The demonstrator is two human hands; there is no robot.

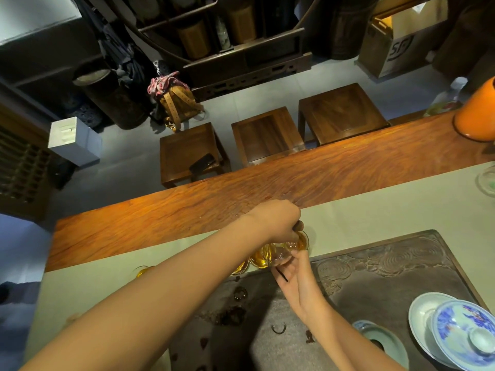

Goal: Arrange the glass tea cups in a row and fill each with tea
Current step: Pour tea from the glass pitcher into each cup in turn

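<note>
Left hand (276, 219): reached across from the left, knuckles up, fingers curled down onto a dark-handled vessel held over the cups; the vessel itself is largely hidden beneath the hand.
Right hand (293, 271): turned palm up just under the left hand, fingers curled round a clear glass cup (281, 257); a thin dark stick (281, 275) lies across the palm.
Glass tea cups (261, 257): set in a row on the grey runner (375, 212), just beyond the tray's far edge; amber tea is seen in those that show, and several are partly covered by the left forearm.
Stone tea tray (388, 266): dark, carved with swirls, marked with wet tea stains near its left part.
Gaiwan lid (466, 334): blue-and-white porcelain, rested tilted on a saucer at the tray's right corner.
Wooden table (241, 188): long reddish slab under the runner.
Stools (265, 135): three are stood behind the table.
Writing: "SF" is printed on a cardboard box (399, 46) at the upper right.
Orange container (476, 113): stood at the table's far right end.
</note>
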